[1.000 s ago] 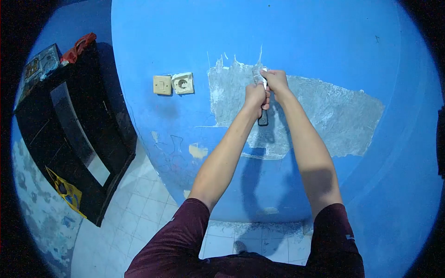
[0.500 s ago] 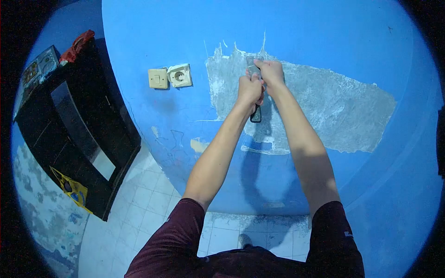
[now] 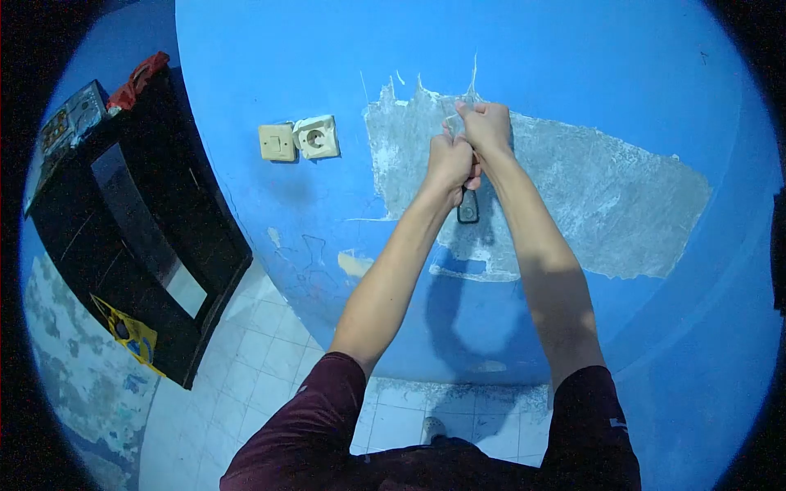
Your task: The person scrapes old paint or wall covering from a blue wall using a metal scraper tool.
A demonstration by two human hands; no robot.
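Both my hands are up against a blue wall (image 3: 573, 57), at a grey patch (image 3: 573, 188) where the paint is gone and bare plaster shows. A scraper with a dark handle (image 3: 467, 209) sits in my grip, its handle end pointing down and its blade mostly hidden behind my fingers. My left hand (image 3: 451, 166) is closed around the handle. Just above and to the right, my right hand (image 3: 486, 129) is closed on the scraper's upper part, thumb toward the patch's top edge. Ragged scratches run up from that edge.
A light switch (image 3: 277, 143) and a wall socket (image 3: 316, 137) sit left of the patch. Farther left stands a black cabinet (image 3: 139, 221) with a yellow bag (image 3: 127, 331) hanging on it and a red plastic bag (image 3: 139, 80) on top. White floor tiles (image 3: 397, 425) lie below.
The scraper and both hands have shifted slightly right and a little down in view. The handle end now leans to the right of where it was. Both hands keep their grip.
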